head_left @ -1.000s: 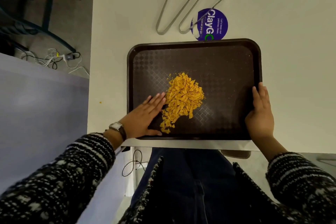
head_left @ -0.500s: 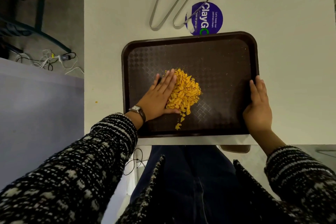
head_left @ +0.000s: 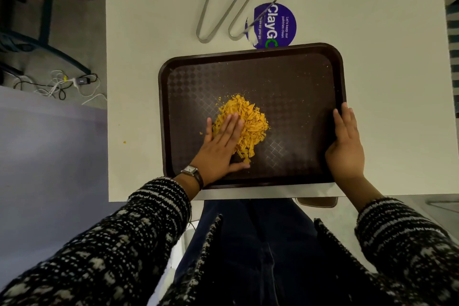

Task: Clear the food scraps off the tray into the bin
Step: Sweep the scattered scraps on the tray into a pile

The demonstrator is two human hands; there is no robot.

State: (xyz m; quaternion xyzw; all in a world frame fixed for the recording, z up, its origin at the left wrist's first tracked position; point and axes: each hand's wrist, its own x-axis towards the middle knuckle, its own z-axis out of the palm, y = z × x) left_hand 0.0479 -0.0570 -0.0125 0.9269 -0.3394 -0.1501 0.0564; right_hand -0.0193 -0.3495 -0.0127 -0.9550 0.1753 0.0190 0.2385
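A dark brown tray (head_left: 293,77) lies on the white table, its near edge at the table's front. A heap of orange food scraps (head_left: 250,122) sits left of the tray's middle. My left hand (head_left: 219,146) lies flat with straight fingers on the heap's left side, thumb spread along the tray floor below it. My right hand (head_left: 346,141) rests on the tray's right rim, fingers straight along the edge. No bin is in view.
Two metal tongs (head_left: 218,0) (head_left: 263,0) lie on the table beyond the tray, beside a round purple sticker (head_left: 280,25). One orange crumb (head_left: 124,142) lies on the table left of the tray. Cables (head_left: 62,84) trail on the floor at left.
My left hand slid from the tray's near-left edge up and onto the scrap heap, pushing it into a tighter pile. The right hand stayed on the rim.
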